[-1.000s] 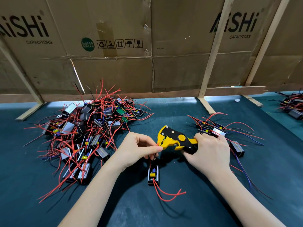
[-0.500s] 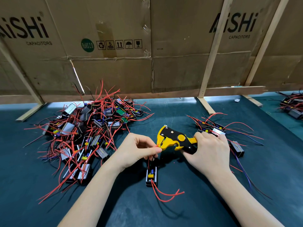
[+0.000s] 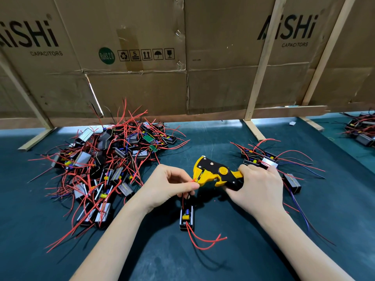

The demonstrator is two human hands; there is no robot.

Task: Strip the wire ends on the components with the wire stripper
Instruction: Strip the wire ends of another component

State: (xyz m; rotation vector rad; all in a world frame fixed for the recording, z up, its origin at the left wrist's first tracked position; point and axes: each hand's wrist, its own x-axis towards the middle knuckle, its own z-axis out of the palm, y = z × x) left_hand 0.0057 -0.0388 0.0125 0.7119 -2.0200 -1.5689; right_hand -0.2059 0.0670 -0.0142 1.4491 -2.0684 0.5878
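Observation:
My right hand [image 3: 257,189] grips the handles of a yellow and black wire stripper [image 3: 215,173], jaws pointing left. My left hand [image 3: 168,185] pinches a red wire, its tip sitting in the stripper's jaws. That wire runs down to a small black component [image 3: 186,218] with a yellow part, hanging below my left hand near the dark green mat [image 3: 223,260]. Two more red wires trail from its lower end onto the mat.
A big heap of components with red wires [image 3: 105,165] lies at the left. A smaller group [image 3: 269,163] lies behind my right hand, and another heap [image 3: 363,130] at far right. A cardboard wall on wooden struts [image 3: 257,78] closes the back.
The component has risen slightly toward my left hand, and the wire tip sits deeper in the jaws. Both hands stay almost in place.

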